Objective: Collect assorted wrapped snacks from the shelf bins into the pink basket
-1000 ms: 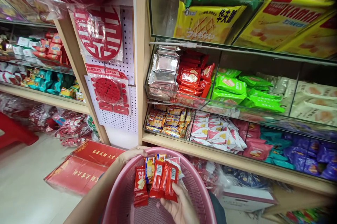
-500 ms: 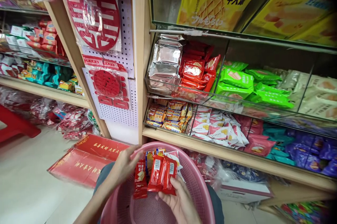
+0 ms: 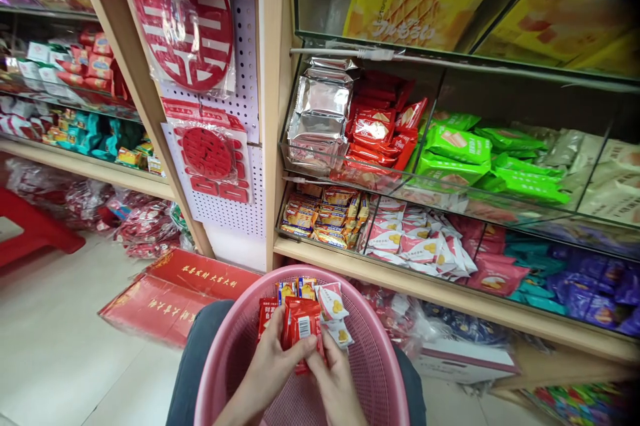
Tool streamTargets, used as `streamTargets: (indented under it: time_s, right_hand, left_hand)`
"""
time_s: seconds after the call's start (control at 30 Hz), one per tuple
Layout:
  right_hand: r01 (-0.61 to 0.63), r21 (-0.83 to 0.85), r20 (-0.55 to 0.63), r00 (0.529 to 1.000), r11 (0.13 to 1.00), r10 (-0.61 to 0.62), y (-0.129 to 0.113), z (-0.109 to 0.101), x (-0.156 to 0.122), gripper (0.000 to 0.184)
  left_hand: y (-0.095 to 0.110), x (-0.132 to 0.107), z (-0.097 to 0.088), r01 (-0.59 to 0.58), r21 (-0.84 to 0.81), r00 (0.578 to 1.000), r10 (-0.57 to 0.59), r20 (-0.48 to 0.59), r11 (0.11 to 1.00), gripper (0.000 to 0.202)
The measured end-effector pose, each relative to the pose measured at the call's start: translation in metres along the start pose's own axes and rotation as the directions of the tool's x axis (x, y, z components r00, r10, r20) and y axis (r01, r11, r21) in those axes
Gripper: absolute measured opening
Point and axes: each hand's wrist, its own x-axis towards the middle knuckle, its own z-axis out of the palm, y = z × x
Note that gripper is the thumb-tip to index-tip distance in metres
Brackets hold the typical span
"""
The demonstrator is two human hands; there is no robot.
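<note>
Over the pink mesh basket (image 3: 213, 373) between my knees, both hands are closed on red snack packets (image 3: 303, 319). My left hand (image 3: 275, 359) grips them from the left, its thumb across the front. From the right, my right hand (image 3: 333, 369) holds the same bunch, its fingers partly hidden. Another red packet (image 3: 267, 313) shows behind my left fingers. Yellow-and-blue packets (image 3: 297, 289) and white-and-pink packets (image 3: 331, 301) lie at the basket's far side. How many packets are in my hands I cannot tell.
Ahead stands a shelf with clear bins of red packets (image 3: 373, 126), green packets (image 3: 457, 146) and silver packets (image 3: 323, 103). Flat red boxes (image 3: 185, 286) lie on the floor at left, near a red stool (image 3: 37, 229). A white carton (image 3: 465, 363) sits under the shelf at right.
My left hand has come from the basket's far left rim to the red packets. Both hands are now together on them, and the packets are bunched closer.
</note>
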Motion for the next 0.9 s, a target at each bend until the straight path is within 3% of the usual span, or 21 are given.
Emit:
streamTargets:
  time_s: [0.1, 0.2, 0.33, 0.4, 0.47, 0.53, 0.6, 0.63, 0.73, 0.83, 0.9]
  right_hand:
    - [0.023, -0.046, 0.033, 0.999, 0.999, -0.021, 0.002, 0.001, -0.002, 0.04]
    - [-0.093, 0.148, 0.043, 0.995, 0.985, 0.088, 0.002, 0.001, -0.006, 0.043]
    - [-0.178, 0.356, 0.112, 0.983, 0.917, 0.147, -0.001, 0.0, -0.008, 0.039]
    - [-0.188, 0.407, 0.127, 0.981, 0.894, 0.149, -0.003, -0.001, -0.006, 0.037]
    - [-0.246, 0.436, 0.163, 0.968, 0.866, 0.193, -0.005, -0.002, -0.004, 0.036]
    - [-0.379, 0.451, 0.268, 0.921, 0.808, 0.283, -0.007, -0.003, -0.003, 0.042]
    - [-0.524, 0.443, 0.382, 0.845, 0.728, 0.375, -0.011, -0.004, -0.005, 0.049]
    - [-0.569, 0.447, 0.41, 0.816, 0.69, 0.407, -0.013, -0.004, -0.006, 0.051]
    - [-0.596, 0.5, 0.367, 0.803, 0.628, 0.47, -0.019, -0.004, -0.008, 0.048]
    - [-0.566, 0.539, 0.273, 0.818, 0.624, 0.505, -0.018, -0.005, -0.009, 0.042]
    - [-0.549, 0.549, 0.249, 0.827, 0.63, 0.503, -0.012, -0.006, -0.008, 0.037]
  left_hand:
    - [-0.004, -0.004, -0.002, -0.048, 0.064, 0.996, 0.053, -0.075, 0.997, 0.063]
    - [0.0, -0.01, -0.003, -0.092, 0.161, 0.99, 0.108, -0.094, 0.983, 0.058]
    - [0.008, -0.014, -0.004, -0.168, 0.27, 0.983, 0.181, -0.021, 0.948, 0.054]
    - [0.01, -0.012, -0.009, -0.288, 0.369, 0.956, 0.287, 0.059, 0.883, 0.053]
    - [0.015, -0.008, -0.015, -0.508, 0.519, 0.855, 0.473, 0.211, 0.687, 0.052]
    - [0.022, -0.004, -0.022, -0.708, 0.613, 0.678, 0.581, 0.451, 0.351, 0.048]
    - [0.031, -0.002, -0.027, -0.802, 0.595, 0.523, 0.532, 0.665, 0.045, 0.04]
    - [0.034, -0.002, -0.029, -0.82, 0.569, 0.473, 0.488, 0.734, -0.06, 0.036]
    - [0.036, -0.006, -0.033, -0.831, 0.511, 0.398, 0.407, 0.822, -0.22, 0.032]
    - [0.027, -0.01, -0.038, -0.829, 0.5, 0.381, 0.403, 0.832, -0.249, 0.037]
    - [0.02, -0.012, -0.041, -0.819, 0.515, 0.391, 0.412, 0.823, -0.251, 0.042]
